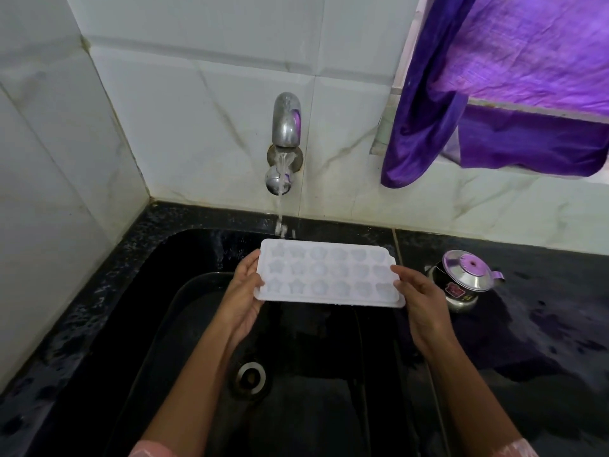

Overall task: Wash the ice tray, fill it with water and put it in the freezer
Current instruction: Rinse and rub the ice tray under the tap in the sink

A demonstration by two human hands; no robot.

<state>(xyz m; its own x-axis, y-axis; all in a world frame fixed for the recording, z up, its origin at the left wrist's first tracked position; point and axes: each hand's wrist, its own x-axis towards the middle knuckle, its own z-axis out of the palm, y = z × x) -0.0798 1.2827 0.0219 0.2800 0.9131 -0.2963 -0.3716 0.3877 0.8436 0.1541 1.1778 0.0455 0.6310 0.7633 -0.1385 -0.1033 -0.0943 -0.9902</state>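
A white ice tray (328, 273) with star- and flower-shaped cells is held level over the black sink (184, 311). My left hand (245, 291) grips its left end, thumb on top. My right hand (420, 300) grips its right end the same way. A steel tap (286, 122) on the tiled wall is running. Its stream (280, 206) falls at the tray's far left edge.
A small steel kettle (463, 280) stands on the wet black counter right of the sink. A purple cloth (494, 87) hangs at the window, top right. The sink drain (250, 377) lies below the tray. White tiled walls close in the back and left.
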